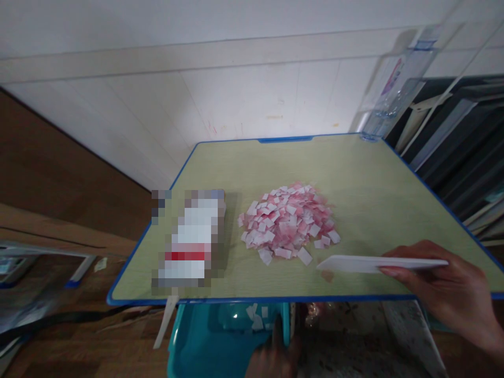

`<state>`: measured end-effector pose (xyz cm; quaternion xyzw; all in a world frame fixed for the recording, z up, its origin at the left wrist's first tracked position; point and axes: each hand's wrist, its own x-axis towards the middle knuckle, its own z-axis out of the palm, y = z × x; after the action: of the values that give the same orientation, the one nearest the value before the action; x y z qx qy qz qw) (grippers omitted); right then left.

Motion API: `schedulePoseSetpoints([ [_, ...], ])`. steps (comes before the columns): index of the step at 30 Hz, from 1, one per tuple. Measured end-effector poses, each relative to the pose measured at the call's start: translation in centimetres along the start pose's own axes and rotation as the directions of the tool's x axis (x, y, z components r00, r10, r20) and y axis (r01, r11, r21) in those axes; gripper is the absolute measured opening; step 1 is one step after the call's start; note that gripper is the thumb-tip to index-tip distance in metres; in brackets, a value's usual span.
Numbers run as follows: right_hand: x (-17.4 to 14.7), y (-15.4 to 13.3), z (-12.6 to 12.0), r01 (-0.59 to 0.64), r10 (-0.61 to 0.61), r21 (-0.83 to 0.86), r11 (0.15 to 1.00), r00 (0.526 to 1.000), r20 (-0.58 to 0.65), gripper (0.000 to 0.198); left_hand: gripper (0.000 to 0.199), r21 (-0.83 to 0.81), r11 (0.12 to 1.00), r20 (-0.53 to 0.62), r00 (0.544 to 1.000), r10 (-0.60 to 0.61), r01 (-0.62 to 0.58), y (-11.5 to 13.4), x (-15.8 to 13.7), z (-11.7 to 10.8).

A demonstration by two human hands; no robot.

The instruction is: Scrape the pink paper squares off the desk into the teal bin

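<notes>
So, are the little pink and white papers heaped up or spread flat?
Heaped up: the paper pieces overlap in a mound on the table.

Pixelated object [192, 231], surface [374, 184] left edge: details unreadable. Left hand [271, 362], below near edge: blurred, cut off at bottom, hold unclear. Teal basin [208, 338]: also cut off. Right hand [449, 294], near right corner: fingers partly behind white card [354, 263]. Bottle label [392, 79], far right corner: illegible.

No readable text, bottle label [392, 79] illegible; pixelated object [192, 231] unreadable
</notes>
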<state>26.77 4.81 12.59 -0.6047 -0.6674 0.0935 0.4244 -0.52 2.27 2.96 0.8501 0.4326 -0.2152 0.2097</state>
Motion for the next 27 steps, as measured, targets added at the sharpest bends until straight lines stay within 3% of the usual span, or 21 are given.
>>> schedulePoseSetpoints([
  [6, -0.2, -0.2, -0.8, -0.044, 0.044, 0.004, 0.999, 0.998, -0.054, 0.010, 0.067, 0.025, 1.000, -0.032, 0.999, 0.005, -0.004, 0.2, -0.1, 0.0],
  [12, 0.5, 1.3, 0.8, -0.176, 0.178, 0.026, 0.984, 0.970, -0.167, 0.018, 0.061, 0.041, 0.999, 0.014, 1.000, -0.003, 0.002, 0.1, 0.4, 0.7],
  [21, 1.1, 2.3, 1.2, -0.257, 0.265, 0.114, 0.960, 0.962, -0.066, 0.025, 0.080, -0.034, 0.999, 0.039, 0.999, 0.009, -0.007, 0.2, 0.2, -0.3],
  [27, 2.1, 2.0, 1.9, -0.269, 0.271, 0.164, 0.949, 0.962, 0.007, 0.028, 0.074, -0.058, 0.998, 0.067, 0.998, -0.001, 0.005, 0.3, 0.1, -0.7],
])
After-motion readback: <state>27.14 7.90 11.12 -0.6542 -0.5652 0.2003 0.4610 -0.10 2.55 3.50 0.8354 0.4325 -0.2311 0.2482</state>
